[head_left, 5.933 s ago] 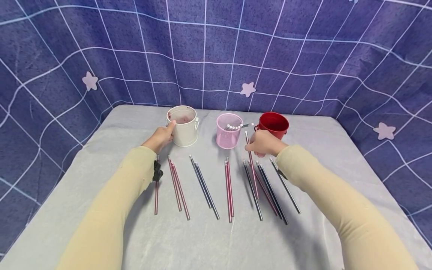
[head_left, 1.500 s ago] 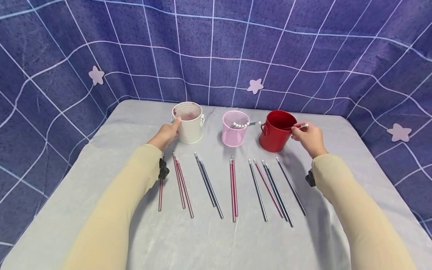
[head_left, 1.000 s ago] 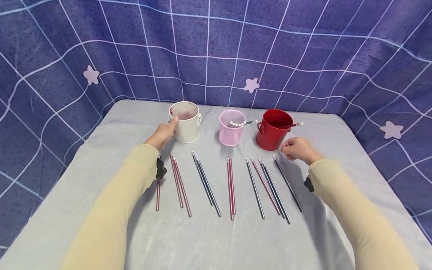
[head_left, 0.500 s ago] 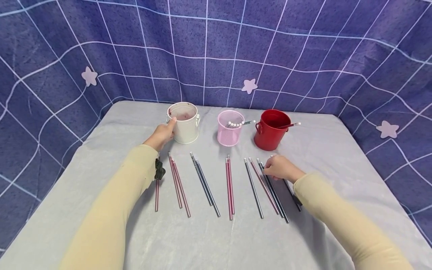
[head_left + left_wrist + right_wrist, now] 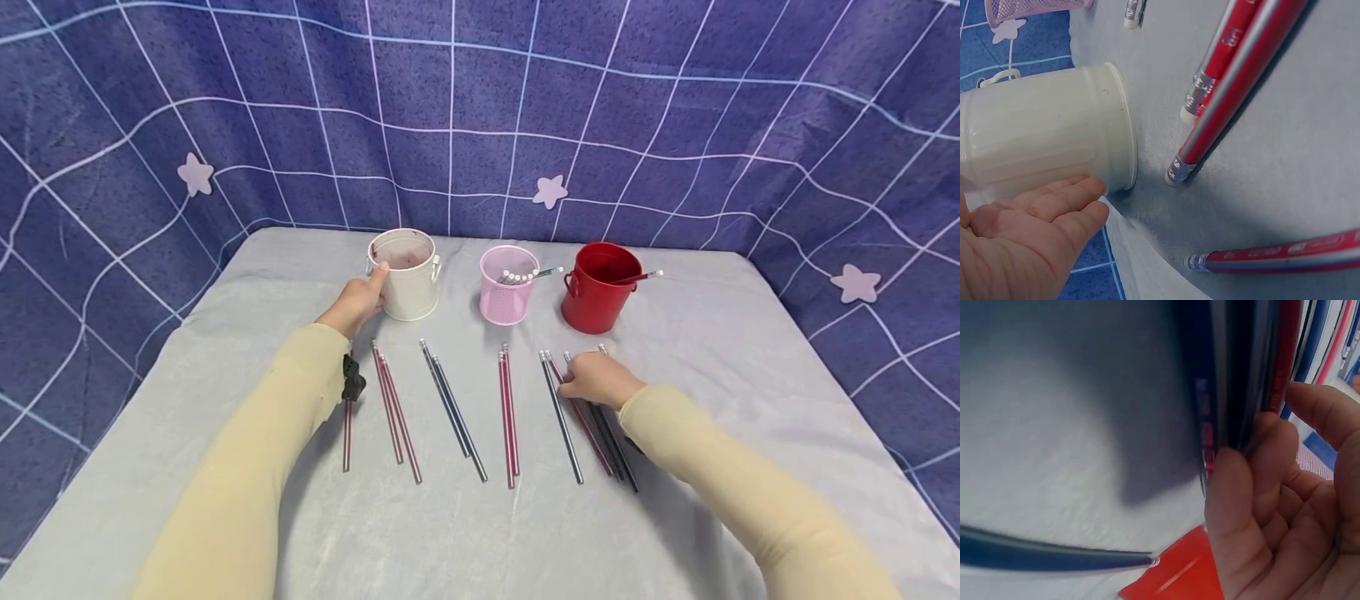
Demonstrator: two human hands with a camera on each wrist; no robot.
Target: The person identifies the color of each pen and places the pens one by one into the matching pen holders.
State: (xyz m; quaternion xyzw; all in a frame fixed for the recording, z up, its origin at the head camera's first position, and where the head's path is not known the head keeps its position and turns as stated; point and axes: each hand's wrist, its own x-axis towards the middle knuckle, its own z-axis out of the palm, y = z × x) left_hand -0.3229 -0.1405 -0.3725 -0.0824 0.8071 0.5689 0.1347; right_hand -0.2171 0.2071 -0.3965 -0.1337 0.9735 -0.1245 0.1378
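My left hand (image 5: pixel 358 302) holds the white bucket (image 5: pixel 411 293), its thumb at the rim. In the left wrist view its fingers (image 5: pixel 1079 199) lie along the bucket's outer side. Over the pencils at centre right, my right hand (image 5: pixel 597 379) reaches down. The right wrist view has its thumb and fingertips at a red pencil (image 5: pixel 1285 344) beside dark blue pencils (image 5: pixel 1194 337); whether they pinch it is unclear. A pink mesh cup (image 5: pixel 504 304) holds several white-tipped pencils. One red pencil (image 5: pixel 637 277) leans out of the red bucket (image 5: pixel 596 304).
Red pencils (image 5: pixel 506 421) and dark blue pencils (image 5: pixel 453 408) lie across the grey cloth (image 5: pixel 480 550). Another red pencil (image 5: pixel 347 437) lies under the left forearm. Behind the buckets hangs a blue grid-patterned curtain (image 5: pixel 420 92) with pale stars.
A red pencil was carried into the red bucket and let go. My right hand then came down and left to the pencils. The left hand stayed at the white bucket.
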